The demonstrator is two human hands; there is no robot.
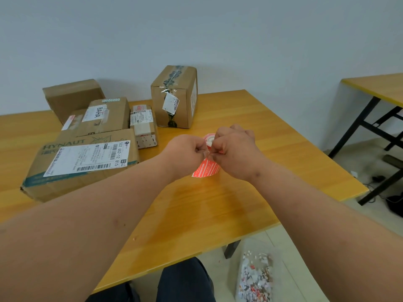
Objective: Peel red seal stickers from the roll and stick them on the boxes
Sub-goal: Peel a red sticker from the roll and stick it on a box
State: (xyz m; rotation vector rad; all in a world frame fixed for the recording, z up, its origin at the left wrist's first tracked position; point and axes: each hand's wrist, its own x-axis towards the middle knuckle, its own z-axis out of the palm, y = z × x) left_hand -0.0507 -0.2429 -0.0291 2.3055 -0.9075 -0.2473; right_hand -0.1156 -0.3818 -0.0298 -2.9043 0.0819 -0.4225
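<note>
Up above the middle of the tabletop (218,203), both hands meet at the sticker roll (209,140). Left hand (185,152) and right hand (234,149) pinch the red sticker strip (206,168) hanging down; their fingertips are hidden. Boxes (87,158) crowd the far left corner, labels partly unreadable.

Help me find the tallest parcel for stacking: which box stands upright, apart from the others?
The box at the back of the table, with dark tape over its top; the rest lie flat, clustered left.
</note>
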